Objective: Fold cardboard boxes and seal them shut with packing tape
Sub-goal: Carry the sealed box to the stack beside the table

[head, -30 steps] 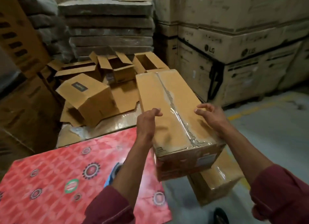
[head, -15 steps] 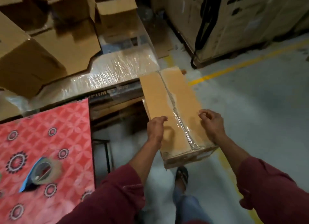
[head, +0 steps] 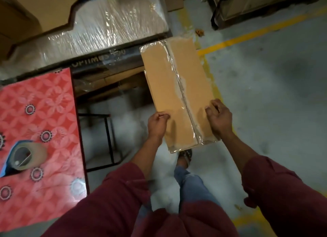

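Taped box (head: pixel 178 88) — between both hands' grip

A person seen from above, from their own head height. Both arms wear long dark maroon sleeves, pushed up so the forearms are bare; the left sleeve (head: pixel 113 197) fills the lower centre of the frame, and the right sleeve (head: pixel 283 192) fills the lower right, its cuff bunched in loose folds. The same maroon cloth covers the torso along the bottom edge. The left hand (head: pixel 157 125) and the right hand (head: pixel 219 118) are bare, with no gloves, rings or watch visible. Between the arms, one leg in faded blue jeans (head: pixel 191 185) shows, ending in a dark strapped sandal (head: pixel 185 156) at the centre of the frame.
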Demonstrator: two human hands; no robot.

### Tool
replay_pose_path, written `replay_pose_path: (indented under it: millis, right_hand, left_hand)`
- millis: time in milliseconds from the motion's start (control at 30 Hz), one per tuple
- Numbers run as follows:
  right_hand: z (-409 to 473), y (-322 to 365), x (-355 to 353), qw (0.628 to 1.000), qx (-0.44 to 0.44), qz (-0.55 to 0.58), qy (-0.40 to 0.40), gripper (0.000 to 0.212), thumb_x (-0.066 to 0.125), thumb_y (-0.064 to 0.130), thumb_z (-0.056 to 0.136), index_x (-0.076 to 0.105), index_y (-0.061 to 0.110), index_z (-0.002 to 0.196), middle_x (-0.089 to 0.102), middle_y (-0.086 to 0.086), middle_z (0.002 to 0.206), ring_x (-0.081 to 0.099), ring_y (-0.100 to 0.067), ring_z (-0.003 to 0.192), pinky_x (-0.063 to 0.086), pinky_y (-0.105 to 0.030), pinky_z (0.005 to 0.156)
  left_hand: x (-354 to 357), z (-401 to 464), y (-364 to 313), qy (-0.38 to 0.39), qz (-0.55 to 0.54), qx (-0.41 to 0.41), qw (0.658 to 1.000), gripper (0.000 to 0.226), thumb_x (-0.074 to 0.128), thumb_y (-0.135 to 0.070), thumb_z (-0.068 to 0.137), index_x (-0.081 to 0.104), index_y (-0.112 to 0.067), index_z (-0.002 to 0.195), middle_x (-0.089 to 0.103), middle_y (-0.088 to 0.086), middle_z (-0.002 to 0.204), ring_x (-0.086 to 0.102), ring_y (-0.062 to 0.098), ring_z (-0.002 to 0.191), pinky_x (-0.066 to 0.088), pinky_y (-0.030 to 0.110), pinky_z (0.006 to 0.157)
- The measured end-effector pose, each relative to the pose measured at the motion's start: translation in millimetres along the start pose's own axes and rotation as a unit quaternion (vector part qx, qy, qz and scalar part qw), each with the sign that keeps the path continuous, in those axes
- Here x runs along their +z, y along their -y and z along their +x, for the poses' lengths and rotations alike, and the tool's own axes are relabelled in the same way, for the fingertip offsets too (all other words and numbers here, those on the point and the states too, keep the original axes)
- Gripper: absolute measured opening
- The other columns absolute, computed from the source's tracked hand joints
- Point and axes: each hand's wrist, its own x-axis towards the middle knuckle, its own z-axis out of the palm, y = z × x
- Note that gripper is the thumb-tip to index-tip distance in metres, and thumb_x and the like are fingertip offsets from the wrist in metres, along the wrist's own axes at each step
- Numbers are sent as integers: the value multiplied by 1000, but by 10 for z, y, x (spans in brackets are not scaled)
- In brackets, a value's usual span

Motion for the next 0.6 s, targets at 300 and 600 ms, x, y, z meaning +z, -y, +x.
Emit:
replay_pose_path:
  millis: [300,600]
  right_hand:
    - [-707,507,172,985,-75,-154,37,42,63,40,82,73,26,120,59,-5,140,49,-34,131,42,-52,108]
    - [-2014,1581,1486,968,-151,-62,190,15,70,10,94,78,15,106,75,2,104,69,-13,98,50,-24,90]
  left_hand:
    - [-1175,-704,-366,89,45,-42,994,8,65,-21,100,73,-23,100,72,-2,100,70,15,82,49,28,70]
    - [-3098,-1301,-59,-14,-79,-1,997,12,63,-17,101,73,-22,95,75,0,97,72,15,78,43,27,66]
